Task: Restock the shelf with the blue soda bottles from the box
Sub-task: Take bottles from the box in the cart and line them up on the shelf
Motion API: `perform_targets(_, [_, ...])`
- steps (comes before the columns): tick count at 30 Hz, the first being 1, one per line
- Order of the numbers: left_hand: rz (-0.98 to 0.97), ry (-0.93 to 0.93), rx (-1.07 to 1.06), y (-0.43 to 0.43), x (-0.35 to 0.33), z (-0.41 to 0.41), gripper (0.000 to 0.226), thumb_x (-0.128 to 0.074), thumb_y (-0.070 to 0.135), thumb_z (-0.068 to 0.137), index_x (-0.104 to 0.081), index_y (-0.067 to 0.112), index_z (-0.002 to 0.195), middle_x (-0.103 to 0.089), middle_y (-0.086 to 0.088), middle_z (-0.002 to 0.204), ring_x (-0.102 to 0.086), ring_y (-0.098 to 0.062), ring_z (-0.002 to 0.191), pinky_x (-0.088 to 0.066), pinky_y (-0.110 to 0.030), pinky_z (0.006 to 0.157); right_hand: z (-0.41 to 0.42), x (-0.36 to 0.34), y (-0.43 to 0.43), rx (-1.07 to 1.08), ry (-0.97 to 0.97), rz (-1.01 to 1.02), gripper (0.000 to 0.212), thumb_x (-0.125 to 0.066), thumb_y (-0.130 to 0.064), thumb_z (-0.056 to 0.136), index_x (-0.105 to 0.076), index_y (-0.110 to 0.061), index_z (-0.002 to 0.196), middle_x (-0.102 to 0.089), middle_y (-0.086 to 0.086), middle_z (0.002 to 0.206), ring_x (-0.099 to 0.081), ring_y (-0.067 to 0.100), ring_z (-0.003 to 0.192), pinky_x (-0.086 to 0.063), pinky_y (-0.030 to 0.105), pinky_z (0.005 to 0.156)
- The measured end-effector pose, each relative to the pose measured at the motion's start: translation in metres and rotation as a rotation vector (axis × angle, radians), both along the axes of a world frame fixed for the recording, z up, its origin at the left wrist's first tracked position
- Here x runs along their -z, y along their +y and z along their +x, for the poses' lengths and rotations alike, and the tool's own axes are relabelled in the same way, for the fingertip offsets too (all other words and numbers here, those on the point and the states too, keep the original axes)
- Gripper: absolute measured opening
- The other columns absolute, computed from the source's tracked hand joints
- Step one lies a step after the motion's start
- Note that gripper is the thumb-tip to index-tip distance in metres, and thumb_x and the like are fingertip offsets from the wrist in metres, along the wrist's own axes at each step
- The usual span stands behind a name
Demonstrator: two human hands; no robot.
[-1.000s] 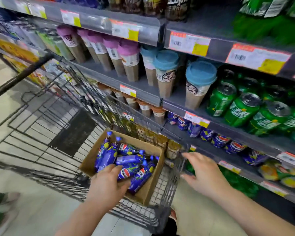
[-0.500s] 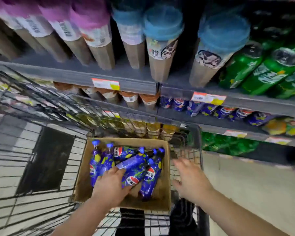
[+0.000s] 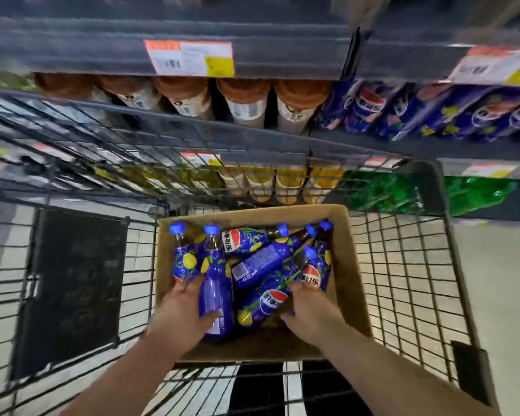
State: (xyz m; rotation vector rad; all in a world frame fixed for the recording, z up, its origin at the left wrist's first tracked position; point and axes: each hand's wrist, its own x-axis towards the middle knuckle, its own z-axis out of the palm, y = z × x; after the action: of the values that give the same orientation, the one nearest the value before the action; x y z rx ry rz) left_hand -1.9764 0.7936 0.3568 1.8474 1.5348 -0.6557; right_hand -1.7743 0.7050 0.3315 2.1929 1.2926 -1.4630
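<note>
Blue soda bottles (image 3: 261, 262) heaped in box (image 3: 350, 265); left hand (image 3: 183, 310) grips one, right hand (image 3: 311, 313) grips another.

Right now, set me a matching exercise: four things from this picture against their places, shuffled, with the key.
Things
1. cardboard box
2. left hand
3. orange-lidded cups
4. price tag

Places
A. on the upper shelf, at its front edge
B. in the wire cart
C. left of the stocked blue bottles
D. on a blue soda bottle lying in the box

Pairs: 1-B, 2-D, 3-C, 4-A
</note>
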Motion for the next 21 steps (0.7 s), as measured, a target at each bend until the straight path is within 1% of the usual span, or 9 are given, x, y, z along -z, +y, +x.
perform_targets(3, [-0.028,-0.024,-0.062,-0.003,0.020,-0.003,0.076,-0.061,0.043,0.079,-0.025,0.026,0.143,-0.031,-0.004,0.150,-0.036,-0.025,0.134,-0.034,-0.041,0.108,-0.014,0.026,0.005,0.272,0.031,-0.072,0.048,-0.059,-0.037,0.084,-0.042,-0.012,0.122,-0.057,0.011,0.123,-0.056,0.030,0.113,-0.050,0.039,0.091])
perform_targets(6, [-0.028,-0.017,-0.100,-0.004,0.035,-0.004,0.075,-0.062,0.041,0.079,-0.024,0.028,0.143,-0.031,-0.003,0.150,-0.037,-0.024,0.133,-0.036,-0.041,0.106,-0.028,0.045,0.011,0.650,0.080,-0.172,0.058,-0.065,-0.043,0.080,-0.047,-0.004,0.119,-0.061,0.014,0.116,-0.059,0.032,0.108,-0.049,0.037,0.086])
perform_targets(9, [0.004,-0.033,-0.127,-0.003,0.046,-0.005,0.076,-0.062,0.040,0.081,-0.021,0.027,0.144,-0.033,-0.003,0.148,-0.040,-0.025,0.131,-0.036,-0.036,0.102,-0.047,0.058,0.016,0.948,0.093,-0.164,0.072,-0.068,-0.043,0.078,-0.035,-0.001,0.126,-0.053,0.017,0.127,-0.052,0.035,0.117,-0.044,0.035,0.091])
perform_targets(11, [-0.008,-0.071,-0.201,-0.002,0.052,-0.007,0.078,-0.065,0.036,0.079,-0.023,0.025,0.143,-0.038,-0.006,0.145,-0.043,-0.027,0.128,-0.037,-0.035,0.100,-0.058,0.064,0.019,1.165,0.087,-0.115,0.076,-0.070,-0.036,0.078,-0.026,-0.002,0.130,-0.048,0.018,0.131,-0.049,0.036,0.120,-0.041,0.034,0.092])
perform_targets(14, [-0.051,-0.143,-0.336,-0.003,0.062,-0.012,0.077,-0.070,0.030,0.075,-0.030,0.023,0.141,-0.051,-0.008,0.134,-0.048,-0.028,0.122,-0.040,-0.037,0.097,-0.065,0.073,0.018,1.475,0.127,-0.012,0.076,-0.074,-0.023,0.076,-0.026,-0.007,0.132,-0.048,0.018,0.130,-0.048,0.035,0.117,-0.040,0.035,0.093])
perform_targets(17, [-0.107,-0.212,-0.518,-0.006,0.066,-0.009,0.074,-0.073,0.022,0.075,-0.035,0.019,0.138,-0.056,-0.004,0.114,-0.054,-0.027,0.113,-0.040,-0.031,0.090,-0.072,0.082,0.013,1.570,0.209,0.095,0.077,-0.082,-0.019,0.065,-0.034,-0.012,0.126,-0.054,0.011,0.119,-0.055,0.026,0.102,-0.045,0.034,0.089])
perform_targets(18, [-0.125,-0.226,-0.560,-0.007,0.067,-0.008,0.073,-0.073,0.021,0.075,-0.037,0.017,0.138,-0.056,-0.005,0.111,-0.055,-0.027,0.109,-0.039,-0.029,0.088,-0.075,0.085,0.013,1.554,0.244,0.120,0.083,-0.085,-0.022,0.059,-0.037,-0.014,0.126,-0.056,0.008,0.119,-0.057,0.024,0.103,-0.047,0.036,0.092])
perform_targets(20, [-0.151,-0.253,-0.609,-0.009,0.067,-0.005,0.070,-0.074,0.019,0.074,-0.040,0.013,0.135,-0.057,-0.006,0.110,-0.056,-0.024,0.101,-0.039,-0.027,0.085,-0.080,0.089,0.013,1.484,0.289,0.128,0.099,-0.089,-0.040,0.040,-0.044,-0.022,0.126,-0.059,0.003,0.121,-0.058,0.022,0.108,-0.048,0.043,0.097])
perform_targets(21, [-0.153,-0.258,-0.622,-0.011,0.068,-0.004,0.068,-0.075,0.019,0.073,-0.042,0.012,0.133,-0.057,-0.005,0.107,-0.056,-0.023,0.097,-0.039,-0.027,0.084,-0.079,0.093,0.011,1.455,0.309,0.124,0.099,-0.088,-0.045,0.036,-0.047,-0.025,0.124,-0.060,0.003,0.120,-0.059,0.022,0.109,-0.048,0.044,0.097])
